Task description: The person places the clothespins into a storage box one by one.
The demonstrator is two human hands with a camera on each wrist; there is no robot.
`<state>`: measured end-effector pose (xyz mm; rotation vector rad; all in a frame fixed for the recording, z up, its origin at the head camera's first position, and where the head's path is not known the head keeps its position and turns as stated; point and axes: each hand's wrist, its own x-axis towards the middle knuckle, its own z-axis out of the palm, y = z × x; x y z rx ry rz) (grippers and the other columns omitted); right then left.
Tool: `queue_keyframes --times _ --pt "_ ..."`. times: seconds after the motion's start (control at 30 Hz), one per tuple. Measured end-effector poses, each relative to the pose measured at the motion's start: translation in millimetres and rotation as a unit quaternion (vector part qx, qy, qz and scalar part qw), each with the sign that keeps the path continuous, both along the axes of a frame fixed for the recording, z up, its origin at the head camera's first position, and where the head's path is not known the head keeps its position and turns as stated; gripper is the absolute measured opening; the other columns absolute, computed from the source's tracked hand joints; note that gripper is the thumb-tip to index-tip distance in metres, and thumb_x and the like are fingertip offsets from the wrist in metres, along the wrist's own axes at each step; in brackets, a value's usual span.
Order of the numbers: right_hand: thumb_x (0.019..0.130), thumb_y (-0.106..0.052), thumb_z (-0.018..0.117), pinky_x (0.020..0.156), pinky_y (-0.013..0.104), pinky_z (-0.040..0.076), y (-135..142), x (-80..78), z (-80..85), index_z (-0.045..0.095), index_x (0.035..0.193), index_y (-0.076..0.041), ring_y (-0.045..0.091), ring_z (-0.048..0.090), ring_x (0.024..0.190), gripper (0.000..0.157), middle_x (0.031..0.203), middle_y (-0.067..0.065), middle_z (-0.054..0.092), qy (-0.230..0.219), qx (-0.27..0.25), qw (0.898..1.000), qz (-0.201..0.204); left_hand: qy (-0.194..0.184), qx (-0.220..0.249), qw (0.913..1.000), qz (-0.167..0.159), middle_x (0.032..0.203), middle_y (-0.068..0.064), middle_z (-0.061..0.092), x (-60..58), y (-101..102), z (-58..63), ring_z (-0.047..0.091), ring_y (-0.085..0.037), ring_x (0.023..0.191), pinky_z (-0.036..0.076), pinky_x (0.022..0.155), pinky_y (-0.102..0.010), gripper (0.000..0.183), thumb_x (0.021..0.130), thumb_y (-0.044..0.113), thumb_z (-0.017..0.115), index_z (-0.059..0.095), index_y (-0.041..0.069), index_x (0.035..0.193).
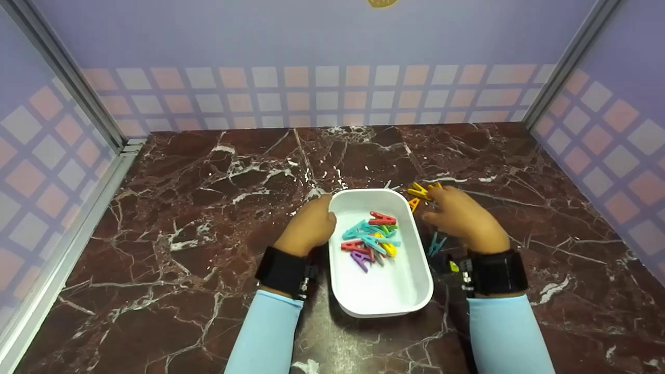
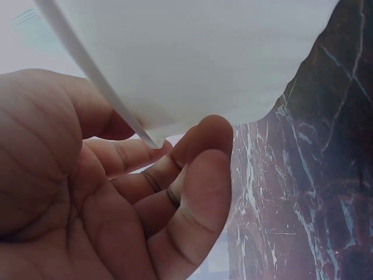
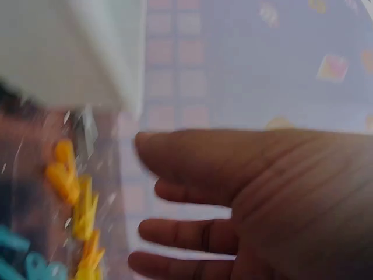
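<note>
A white rectangular tub (image 1: 379, 296) holds several small clothespins, among them red (image 1: 383, 219), turquoise (image 1: 357, 229), yellow (image 1: 388, 249) and purple (image 1: 359, 259) ones. My left hand (image 1: 307, 226) grips the tub's left rim, thumb on one side and curled fingers beneath the edge in the left wrist view. Right of the tub, my right hand (image 1: 462, 215) is over loose clothespins with its fingers extended and apart, holding nothing. Nearest to it lie yellow clothespins (image 1: 419, 191) and an orange clothespin (image 1: 414, 204). A turquoise clothespin (image 1: 435, 244) lies closer to the right wrist.
A grey clothespin (image 1: 390, 185) shows just behind the tub. Something lime-green (image 1: 453, 266) peeks out beside the right wristband. Everything stands on a dark red marbled tabletop (image 1: 182, 301), enclosed by a tiled-pattern back wall (image 1: 327, 98) and side panels.
</note>
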<state>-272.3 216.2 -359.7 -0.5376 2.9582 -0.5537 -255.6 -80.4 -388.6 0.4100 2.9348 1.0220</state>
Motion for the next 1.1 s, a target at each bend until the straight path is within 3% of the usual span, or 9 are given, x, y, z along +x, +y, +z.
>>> queue_keyframes --times 0.23,0.53,0.73,1.0,1.1 --pt "0.083 -0.009 0.066 0.078 0.051 0.047 22.5 -14.2 -21.3 0.062 0.114 0.008 0.033 0.059 0.085 0.036 0.100 0.019 0.066 -0.056 -0.005 0.998 -0.018 -0.004 -0.003 1.0000 -0.001 0.118 -0.026 0.062 -0.4 0.3 0.2 0.058 -0.038 0.115 0.043 0.103 -0.046 0.039 0.094 0.003 0.046 0.052 -0.009 0.131" --pt "0.077 -0.015 0.067 0.059 0.038 0.040 34.1 -17.1 -33.4 0.058 0.083 -0.004 0.024 0.048 0.065 0.015 0.073 0.005 0.055 -0.077 0.007 0.995 -0.067 -0.019 -0.004 0.9998 -0.001 0.125 -0.026 0.060 -1.6 -0.1 0.3 0.055 -0.038 0.121 0.040 0.107 -0.045 0.042 0.096 0.004 0.046 0.048 -0.009 0.136" --pt "0.077 -0.016 0.067 0.050 0.033 0.034 34.3 -20.0 -37.7 0.049 0.059 -0.013 0.019 0.041 0.053 0.026 0.057 -0.002 0.042 -0.083 0.017 0.994 -0.062 -0.019 -0.007 0.9998 0.000 0.123 -0.025 0.061 -1.9 -0.4 0.1 0.056 -0.038 0.119 0.041 0.106 -0.045 0.041 0.095 0.005 0.045 0.050 -0.008 0.134" --pt "0.077 -0.016 0.069 0.056 0.035 0.041 31.3 -17.9 -35.1 0.058 0.080 -0.006 0.024 0.052 0.066 0.015 0.075 0.006 0.056 -0.113 0.009 0.990 -0.078 -0.015 0.005 0.9999 0.000 0.127 -0.027 0.059 -1.6 -0.8 -0.7 0.054 -0.038 0.122 0.039 0.107 -0.045 0.045 0.095 0.003 0.044 0.047 -0.010 0.138" --pt "0.080 -0.016 0.067 0.057 0.035 0.040 27.6 -16.0 -27.8 0.058 0.084 -0.005 0.024 0.051 0.066 0.015 0.076 0.007 0.056 -0.102 0.005 0.992 -0.073 -0.009 0.006 0.9999 0.001 0.123 -0.026 0.061 -1.3 -0.5 -1.2 0.056 -0.038 0.118 0.041 0.105 -0.046 0.043 0.094 0.003 0.045 0.049 -0.010 0.135"
